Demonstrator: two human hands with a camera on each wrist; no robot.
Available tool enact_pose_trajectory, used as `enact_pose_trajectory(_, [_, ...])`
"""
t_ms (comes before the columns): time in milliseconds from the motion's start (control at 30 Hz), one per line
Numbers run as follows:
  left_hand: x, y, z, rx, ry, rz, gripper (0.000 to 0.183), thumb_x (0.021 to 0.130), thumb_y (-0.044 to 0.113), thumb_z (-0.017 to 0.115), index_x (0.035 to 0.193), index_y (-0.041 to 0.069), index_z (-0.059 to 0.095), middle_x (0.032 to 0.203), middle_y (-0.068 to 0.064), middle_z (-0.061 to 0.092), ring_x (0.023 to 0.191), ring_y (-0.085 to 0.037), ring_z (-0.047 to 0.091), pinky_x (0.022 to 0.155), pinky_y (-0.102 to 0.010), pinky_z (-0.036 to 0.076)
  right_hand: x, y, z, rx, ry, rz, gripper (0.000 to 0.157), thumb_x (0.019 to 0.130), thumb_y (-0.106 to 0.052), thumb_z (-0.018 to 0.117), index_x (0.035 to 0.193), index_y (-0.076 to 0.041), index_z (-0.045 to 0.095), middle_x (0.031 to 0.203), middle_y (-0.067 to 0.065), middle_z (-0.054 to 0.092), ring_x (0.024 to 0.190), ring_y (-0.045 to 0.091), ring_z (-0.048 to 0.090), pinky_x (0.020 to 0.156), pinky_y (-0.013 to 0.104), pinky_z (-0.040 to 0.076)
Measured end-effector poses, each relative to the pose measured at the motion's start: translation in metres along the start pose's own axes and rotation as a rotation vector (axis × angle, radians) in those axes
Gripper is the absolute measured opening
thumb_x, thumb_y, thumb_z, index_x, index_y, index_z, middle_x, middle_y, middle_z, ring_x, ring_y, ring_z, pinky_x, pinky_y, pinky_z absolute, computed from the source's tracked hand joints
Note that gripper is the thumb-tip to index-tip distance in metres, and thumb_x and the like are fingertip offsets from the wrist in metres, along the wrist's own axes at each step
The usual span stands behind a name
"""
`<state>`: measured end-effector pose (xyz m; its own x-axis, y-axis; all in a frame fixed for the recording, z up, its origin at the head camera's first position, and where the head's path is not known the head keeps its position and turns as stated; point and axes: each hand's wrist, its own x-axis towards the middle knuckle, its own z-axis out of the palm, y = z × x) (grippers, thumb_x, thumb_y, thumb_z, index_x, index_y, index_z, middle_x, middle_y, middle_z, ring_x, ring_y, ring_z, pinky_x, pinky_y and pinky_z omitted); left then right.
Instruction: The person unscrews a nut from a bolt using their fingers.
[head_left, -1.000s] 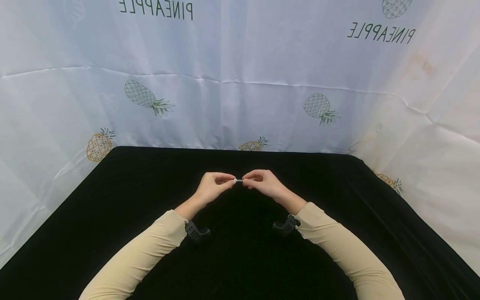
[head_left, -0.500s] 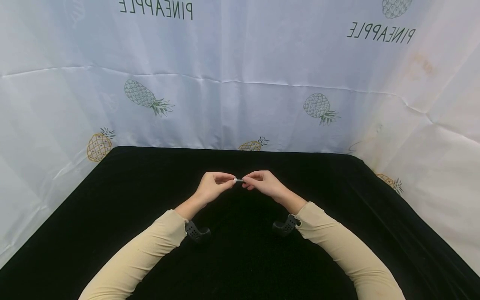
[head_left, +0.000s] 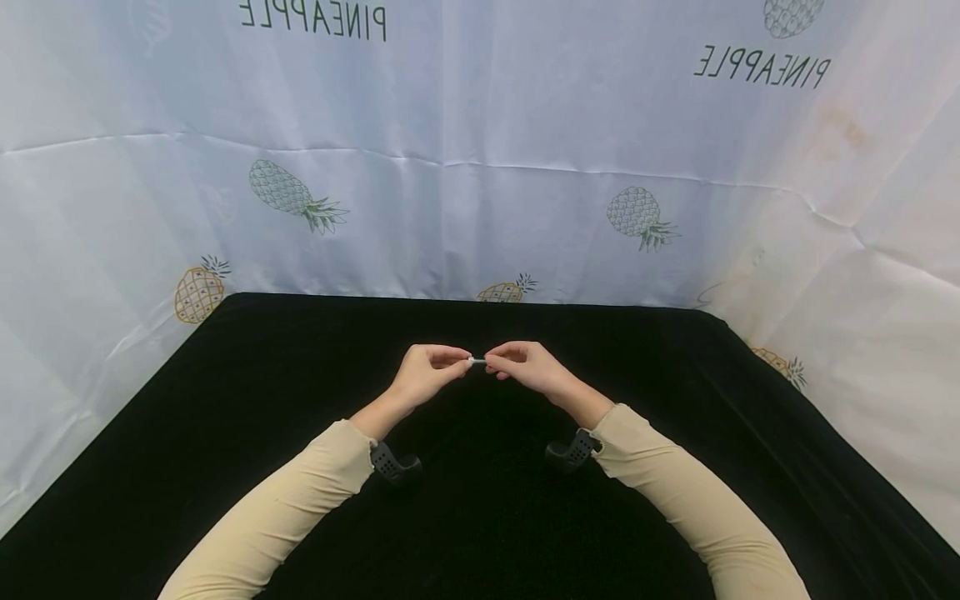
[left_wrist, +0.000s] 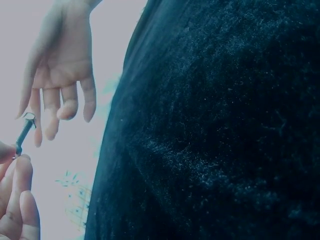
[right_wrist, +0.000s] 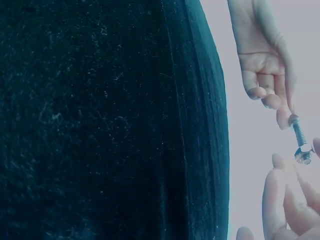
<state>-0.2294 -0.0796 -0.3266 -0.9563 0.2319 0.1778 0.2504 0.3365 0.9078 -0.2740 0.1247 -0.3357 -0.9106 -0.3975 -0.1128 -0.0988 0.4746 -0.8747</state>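
Above a black velvet tabletop [head_left: 225, 467], a person's left hand [head_left: 423, 372] pinches one end of a small threaded bolt [head_left: 476, 361], its grip closed on the shank tip. The bolt lies level, long axis running left to right between the hands. At its right end the right hand [head_left: 525, 365] pinches a nut [right_wrist: 303, 155] on the thread. A pineapple-print curtain [head_left: 480, 167] hangs behind.
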Motion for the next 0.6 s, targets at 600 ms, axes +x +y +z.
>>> enact_pose_trajectory(600, [-0.0006, 0.0001, 0.0, 0.003, 0.006, -0.01, 0.025, 0.09, 0.011, 0.06, 0.109, -0.004, 0.066, 0.106, -0.022, 0.068, 0.093, -0.029, 0.067, 0.083, -0.035, 0.055, 0.0028, 0.0027, -0.0009, -0.005, -0.015, -0.001, 0.037, 0.094, -0.031, 0.054, 0.119, -0.004, 0.06, 0.11, 0.014, 0.068, 0.104, 0.027, 0.062, 0.1, 0.044, 0.044])
